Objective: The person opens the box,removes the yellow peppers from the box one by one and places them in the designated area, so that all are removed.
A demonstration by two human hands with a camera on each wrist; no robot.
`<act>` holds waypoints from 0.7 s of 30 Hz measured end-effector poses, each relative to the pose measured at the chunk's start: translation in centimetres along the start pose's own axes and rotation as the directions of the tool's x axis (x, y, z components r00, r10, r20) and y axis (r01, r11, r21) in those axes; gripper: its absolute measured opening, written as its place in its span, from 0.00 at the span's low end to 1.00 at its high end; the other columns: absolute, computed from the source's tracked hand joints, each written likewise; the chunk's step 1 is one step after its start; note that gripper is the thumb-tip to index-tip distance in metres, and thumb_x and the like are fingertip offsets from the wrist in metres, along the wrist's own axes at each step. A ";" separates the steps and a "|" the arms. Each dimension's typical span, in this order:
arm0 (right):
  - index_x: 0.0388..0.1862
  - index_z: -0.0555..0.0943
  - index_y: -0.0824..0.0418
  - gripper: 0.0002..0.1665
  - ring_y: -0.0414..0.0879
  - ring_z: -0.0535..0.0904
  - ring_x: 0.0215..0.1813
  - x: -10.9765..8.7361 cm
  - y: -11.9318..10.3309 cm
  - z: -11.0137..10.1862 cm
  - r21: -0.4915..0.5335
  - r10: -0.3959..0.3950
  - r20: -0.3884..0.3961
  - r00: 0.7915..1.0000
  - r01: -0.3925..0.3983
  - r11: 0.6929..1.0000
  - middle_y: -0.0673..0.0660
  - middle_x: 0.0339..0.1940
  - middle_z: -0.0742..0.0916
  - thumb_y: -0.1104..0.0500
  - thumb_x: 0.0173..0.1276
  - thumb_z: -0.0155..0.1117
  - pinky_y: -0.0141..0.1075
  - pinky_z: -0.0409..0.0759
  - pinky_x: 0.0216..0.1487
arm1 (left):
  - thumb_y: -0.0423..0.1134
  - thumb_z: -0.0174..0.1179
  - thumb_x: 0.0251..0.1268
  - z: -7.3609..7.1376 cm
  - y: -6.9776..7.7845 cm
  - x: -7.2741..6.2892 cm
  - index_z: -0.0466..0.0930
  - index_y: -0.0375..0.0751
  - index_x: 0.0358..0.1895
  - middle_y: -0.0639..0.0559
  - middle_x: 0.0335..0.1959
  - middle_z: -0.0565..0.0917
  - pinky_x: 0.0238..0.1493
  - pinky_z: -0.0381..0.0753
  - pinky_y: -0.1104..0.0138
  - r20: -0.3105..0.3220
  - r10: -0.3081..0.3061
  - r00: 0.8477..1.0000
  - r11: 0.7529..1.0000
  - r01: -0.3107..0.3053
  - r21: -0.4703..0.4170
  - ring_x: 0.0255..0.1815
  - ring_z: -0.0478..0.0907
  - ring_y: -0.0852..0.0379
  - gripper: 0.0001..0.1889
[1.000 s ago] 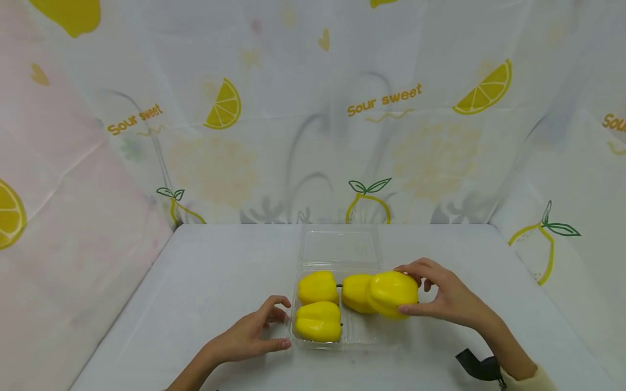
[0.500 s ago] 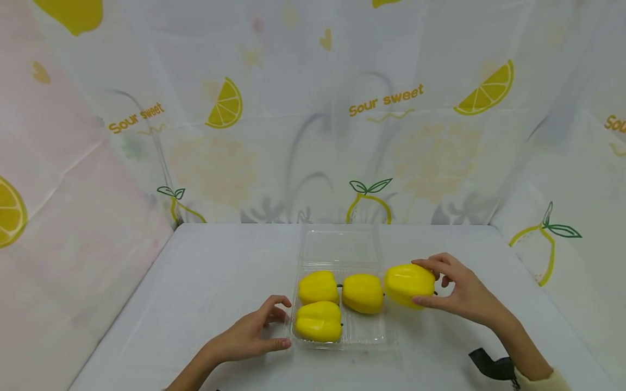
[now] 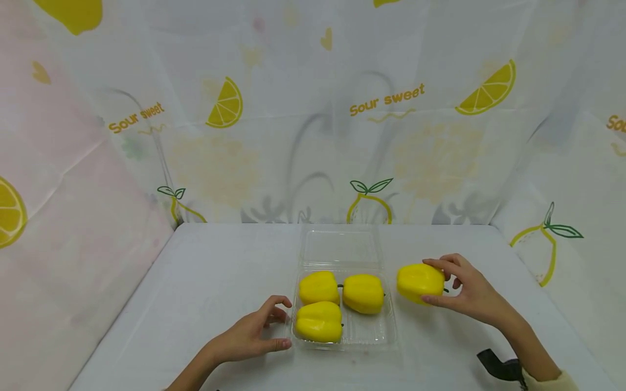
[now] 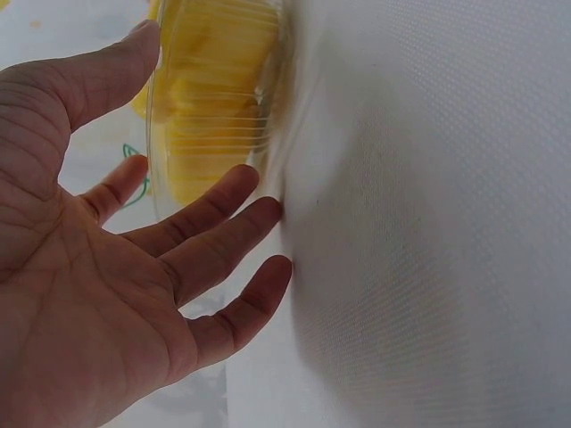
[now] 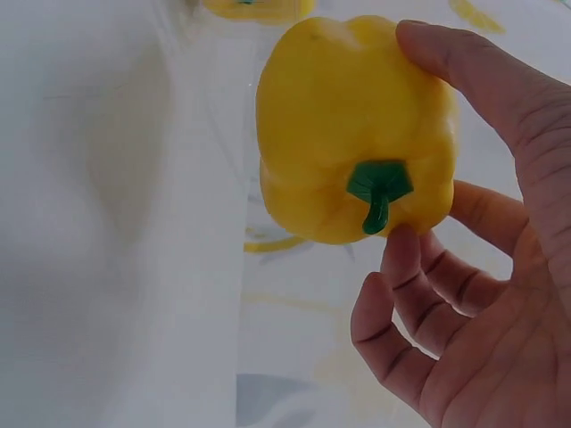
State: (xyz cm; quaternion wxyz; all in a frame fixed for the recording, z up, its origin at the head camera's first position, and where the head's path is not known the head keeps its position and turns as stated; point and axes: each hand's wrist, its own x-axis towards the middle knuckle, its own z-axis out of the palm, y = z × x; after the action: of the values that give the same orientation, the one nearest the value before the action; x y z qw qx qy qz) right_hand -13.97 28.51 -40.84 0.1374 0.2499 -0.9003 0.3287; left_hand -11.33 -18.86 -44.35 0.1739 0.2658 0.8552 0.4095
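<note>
Yellow bell pepper (image 3: 420, 282) is held just above the table (image 3: 220, 271), to the right of the clear container (image 3: 364, 331). It is pinched between the thumb and fingertips of the right hand (image 3: 471, 293), its stem turned toward the palm. The left hand (image 3: 251, 332) is placed beside the container's left wall, fingers spread and loosely bent, with nothing grasped; whether the wall is touched cannot be told.

The container's right rim is set between the held pepper and the others, and the transparent lid (image 3: 340, 247) is folded back on the far side. Near the right sleeve (image 3: 550, 382), a curved black piece (image 3: 499, 366) is seen.

Four peppers are counted: one in the hand and three in the container, where a back-left pepper (image 3: 319, 288) and a front-left pepper (image 3: 319, 321) are set one behind the other, with a back-right pepper (image 3: 363, 294) alongside.

Smooth, glossy skin and rounded lobes are shown, with a green stem on the held one. Container walls are formed of thin, ribbed plastic. The tabletop is white and finely textured; behind it, a creased pale backdrop (image 3: 313, 136) is printed with lemons and "Sour sweet".
</note>
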 end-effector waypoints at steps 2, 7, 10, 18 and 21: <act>0.59 0.79 0.60 0.38 0.41 0.68 0.39 -0.1 0.3 0.0 -0.003 0.012 0.004 1.000 -0.012 1.000 0.48 0.45 0.76 0.55 0.49 0.84 0.33 0.73 0.32 | 0.52 0.67 0.64 0.0 0.0 0.0 0.58 0.58 0.64 0.55 0.52 0.79 0.58 0.75 0.54 0.001 -0.003 1.000 1.000 0.003 0.001 0.57 0.77 0.54 0.32; 0.59 0.79 0.61 0.38 0.41 0.68 0.38 -0.4 0.8 0.1 -0.019 0.049 0.017 0.999 -0.048 0.999 0.49 0.45 0.76 0.54 0.50 0.83 0.33 0.72 0.32 | 0.53 0.67 0.64 0.0 0.0 -0.1 0.58 0.58 0.64 0.55 0.53 0.79 0.58 0.75 0.53 0.000 -0.009 1.000 1.000 0.009 0.004 0.57 0.77 0.53 0.32; 0.59 0.80 0.60 0.37 0.40 0.68 0.38 -0.5 1.0 0.2 -0.021 0.067 0.028 0.997 -0.067 0.998 0.49 0.45 0.76 0.53 0.50 0.83 0.34 0.72 0.31 | 0.53 0.67 0.64 0.0 0.1 -0.1 0.58 0.58 0.64 0.55 0.53 0.79 0.58 0.75 0.53 -0.002 -0.011 1.000 1.000 0.011 0.005 0.57 0.77 0.53 0.32; 0.59 0.79 0.60 0.37 0.41 0.68 0.39 -0.7 1.4 0.4 -0.004 0.087 0.055 0.995 -0.087 0.996 0.51 0.46 0.77 0.53 0.50 0.82 0.34 0.71 0.31 | 0.53 0.67 0.64 0.0 0.1 -0.1 0.58 0.58 0.64 0.55 0.53 0.79 0.58 0.74 0.51 0.001 -0.018 1.000 1.000 0.018 0.004 0.57 0.77 0.52 0.32; 0.59 0.79 0.59 0.37 0.41 0.68 0.38 -0.8 1.6 0.5 -0.005 0.086 0.056 0.995 -0.085 0.996 0.51 0.47 0.78 0.53 0.50 0.82 0.34 0.71 0.31 | 0.53 0.67 0.64 0.0 0.1 -0.1 0.58 0.58 0.64 0.55 0.52 0.79 0.58 0.74 0.51 0.000 -0.014 1.000 1.000 0.014 0.007 0.57 0.77 0.52 0.32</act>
State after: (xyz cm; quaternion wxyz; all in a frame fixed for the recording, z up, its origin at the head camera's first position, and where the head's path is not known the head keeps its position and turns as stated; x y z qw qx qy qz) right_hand -14.20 29.48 -42.40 0.0982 0.2201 -0.9142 0.3258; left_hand -11.22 -18.87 -44.27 0.1759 0.2604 0.8584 0.4055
